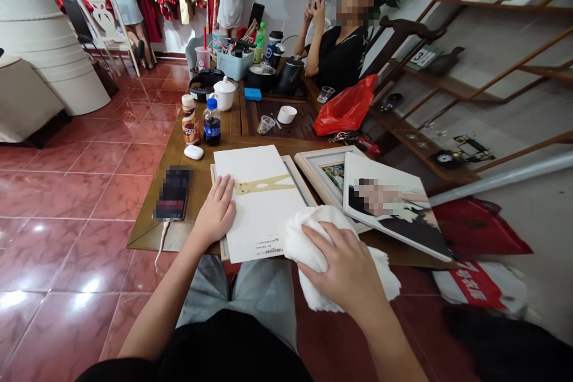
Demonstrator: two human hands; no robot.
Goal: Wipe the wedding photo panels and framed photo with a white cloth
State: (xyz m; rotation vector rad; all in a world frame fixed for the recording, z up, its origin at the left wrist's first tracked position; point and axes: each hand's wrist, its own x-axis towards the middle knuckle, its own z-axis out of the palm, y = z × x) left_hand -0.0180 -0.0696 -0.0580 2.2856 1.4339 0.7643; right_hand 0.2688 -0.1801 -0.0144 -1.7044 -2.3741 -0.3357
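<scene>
A white panel (pixel 264 215) with a gold-coloured bracket (pixel 264 184) across it and a barcode at its near edge lies on a pale frame on the table. My left hand (pixel 216 210) rests flat on the panel's left edge, fingers stretched out. Bunched under my right hand (pixel 342 262) is a white cloth (pixel 313 236), gripped at the panel's near right corner. To the right, a photo print on a thick board (pixel 421 209) leans over another framed picture (pixel 320 167).
A phone (pixel 173 192) with a cable lies left on the wooden table (pixel 201 164). Behind it stand a cola bottle (pixel 212 122), a coffee bottle (pixel 190 119) and a lidded white mug (pixel 224 94). A red plastic bag (pixel 347 110) sits back right, near a seated person (pixel 340 51) holding a phone.
</scene>
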